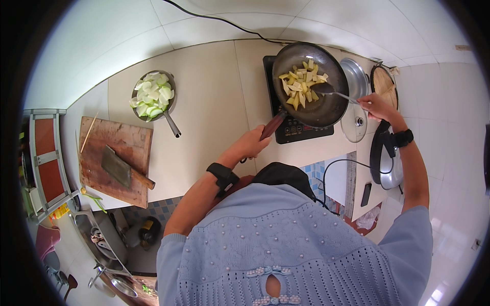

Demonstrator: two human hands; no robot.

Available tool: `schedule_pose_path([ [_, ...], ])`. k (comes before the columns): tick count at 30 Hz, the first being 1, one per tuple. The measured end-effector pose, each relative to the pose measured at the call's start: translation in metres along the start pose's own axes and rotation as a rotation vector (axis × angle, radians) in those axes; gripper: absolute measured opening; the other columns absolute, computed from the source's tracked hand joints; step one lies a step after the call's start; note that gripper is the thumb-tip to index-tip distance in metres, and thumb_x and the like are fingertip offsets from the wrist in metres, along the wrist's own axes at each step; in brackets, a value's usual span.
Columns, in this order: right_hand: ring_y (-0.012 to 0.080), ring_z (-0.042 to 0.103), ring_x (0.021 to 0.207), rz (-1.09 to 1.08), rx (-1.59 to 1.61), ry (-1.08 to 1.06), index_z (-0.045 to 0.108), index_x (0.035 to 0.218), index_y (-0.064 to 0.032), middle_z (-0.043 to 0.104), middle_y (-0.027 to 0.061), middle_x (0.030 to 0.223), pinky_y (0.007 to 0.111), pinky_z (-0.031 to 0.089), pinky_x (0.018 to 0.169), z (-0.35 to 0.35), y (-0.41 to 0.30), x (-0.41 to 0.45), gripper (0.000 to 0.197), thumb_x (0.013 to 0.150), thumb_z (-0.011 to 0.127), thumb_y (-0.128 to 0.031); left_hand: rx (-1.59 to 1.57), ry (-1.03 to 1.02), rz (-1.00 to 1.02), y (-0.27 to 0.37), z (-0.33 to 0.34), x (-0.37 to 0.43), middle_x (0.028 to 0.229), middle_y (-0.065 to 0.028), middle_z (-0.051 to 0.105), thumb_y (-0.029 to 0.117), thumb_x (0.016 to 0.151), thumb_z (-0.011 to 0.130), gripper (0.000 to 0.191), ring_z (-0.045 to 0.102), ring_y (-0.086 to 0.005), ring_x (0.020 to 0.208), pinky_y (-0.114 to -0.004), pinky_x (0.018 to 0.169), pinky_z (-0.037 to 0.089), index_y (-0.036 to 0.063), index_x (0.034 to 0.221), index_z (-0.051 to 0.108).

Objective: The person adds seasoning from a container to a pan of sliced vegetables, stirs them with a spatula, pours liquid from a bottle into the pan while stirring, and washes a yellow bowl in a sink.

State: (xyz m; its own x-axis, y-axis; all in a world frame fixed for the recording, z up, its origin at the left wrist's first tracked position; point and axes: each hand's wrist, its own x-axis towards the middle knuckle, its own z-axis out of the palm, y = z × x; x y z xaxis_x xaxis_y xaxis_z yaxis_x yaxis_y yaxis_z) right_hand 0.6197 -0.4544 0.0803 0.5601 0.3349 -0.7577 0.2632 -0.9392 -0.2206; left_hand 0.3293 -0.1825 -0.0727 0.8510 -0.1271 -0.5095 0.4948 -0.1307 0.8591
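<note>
My left hand grips the reddish-brown handle of a dark wok, which is over a black induction cooker with touch controls. Pale cubes, possibly tofu, and yellowish strips lie together in the wok. The long metal handle of a spatula or ladle is in my right hand. Its dark head touches the right side of the food. A glass lid with a knob lies under my right wrist, partly hidden by the wok.
To the left, sliced pale-green vegetables fill a pan with a hollow handle. A cleaver rests on a wooden cutting board. Right of the wok stands a metal pot. A phone and sink flank the counter.
</note>
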Motion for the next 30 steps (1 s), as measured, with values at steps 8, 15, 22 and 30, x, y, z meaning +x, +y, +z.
schedule_pose_path([
  [8, 0.0078, 0.046, 0.042, 0.036, 0.295, 0.162, 0.059, 0.111, -0.0048, 0.05, 0.0028, 0.055, 0.023, 0.033, 0.033, -0.017, -0.027, 0.036, 0.029, 0.094, 0.045, -0.024, 0.035, -0.001, -0.023, 0.002, -0.001, -0.004, 0.067, -0.0099, 0.053, 0.027, 0.088, 0.048, 0.032, 0.052, -0.0165, 0.045, -0.031, 0.039, 0.042, 0.0007, 0.105, 0.042],
  [15, 0.0066, 0.042, 0.04, 0.178, 0.3, -0.037, 0.058, 0.114, -0.0076, 0.05, 0.0034, 0.057, 0.021, 0.033, 0.034, 0.004, -0.04, 0.029, 0.03, 0.094, 0.045, -0.026, 0.036, 0.0, -0.015, -0.002, -0.001, -0.002, 0.068, -0.0103, 0.053, 0.028, 0.089, 0.048, 0.034, 0.052, -0.0168, 0.046, -0.031, 0.041, 0.042, 0.0005, 0.107, 0.043],
  [22, 0.0056, 0.04, 0.038, 0.208, 0.291, 0.026, 0.055, 0.12, -0.0077, 0.049, 0.0022, 0.055, 0.021, 0.034, 0.036, -0.006, -0.013, -0.016, 0.033, 0.094, 0.046, -0.025, 0.007, 0.007, 0.001, -0.004, 0.001, 0.003, 0.066, -0.0098, 0.053, 0.027, 0.088, 0.049, 0.033, 0.052, -0.0169, 0.044, -0.031, 0.04, 0.041, 0.0012, 0.106, 0.043],
  [30, 0.0056, 0.041, 0.042, 0.18, 0.301, 0.036, 0.056, 0.12, -0.0094, 0.048, 0.0007, 0.057, 0.021, 0.032, 0.037, 0.017, -0.022, -0.031, 0.033, 0.095, 0.045, -0.027, 0.131, 0.135, 0.093, 0.004, 0.017, 0.017, 0.059, -0.0133, 0.055, 0.023, 0.086, 0.051, 0.033, 0.054, -0.0242, 0.043, -0.036, 0.041, 0.043, -0.003, 0.104, 0.041],
])
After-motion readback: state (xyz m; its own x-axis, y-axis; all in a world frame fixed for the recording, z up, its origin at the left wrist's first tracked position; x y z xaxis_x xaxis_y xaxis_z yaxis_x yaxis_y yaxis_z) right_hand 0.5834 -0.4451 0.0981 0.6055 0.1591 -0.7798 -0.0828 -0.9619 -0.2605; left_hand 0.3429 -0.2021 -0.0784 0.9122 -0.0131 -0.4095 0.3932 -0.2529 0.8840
